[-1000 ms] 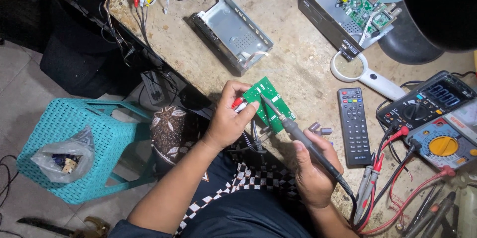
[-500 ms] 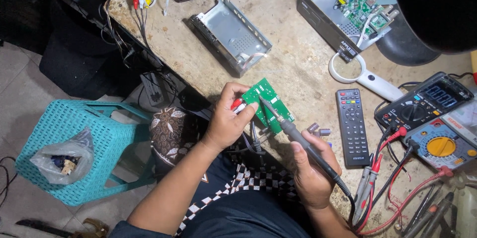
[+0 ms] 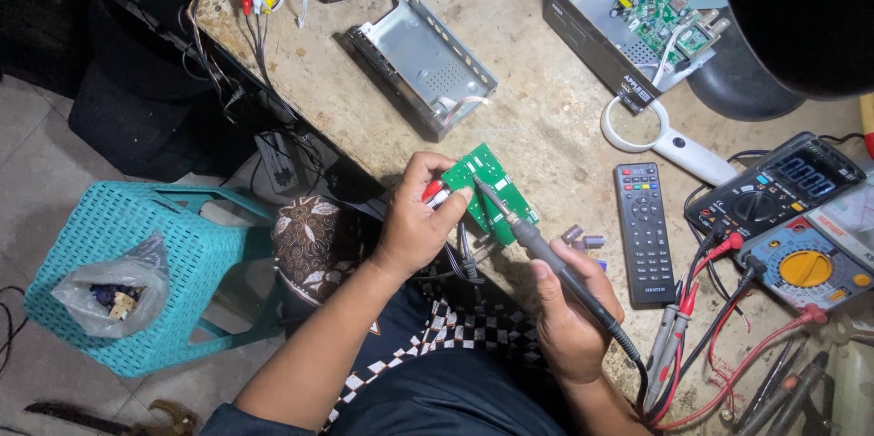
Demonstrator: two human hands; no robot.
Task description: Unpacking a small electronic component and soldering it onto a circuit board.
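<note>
My left hand (image 3: 417,220) grips the near end of a small green circuit board (image 3: 492,188), at its red and white sockets, over the table's front edge. My right hand (image 3: 569,309) holds a soldering iron (image 3: 537,245) by its dark handle. The iron's metal tip rests on the board close to my left thumb. Its black cable trails off to the lower right.
An empty metal chassis (image 3: 423,63) lies behind the board, an opened box with a green board (image 3: 637,22) at the back right. A magnifier (image 3: 665,138), black remote (image 3: 644,228), two multimeters (image 3: 774,188) with red and black probes sit right. A teal stool (image 3: 150,272) stands left.
Both hands hold much the same pose. The iron's tip has shifted slightly along the board toward my left thumb.
</note>
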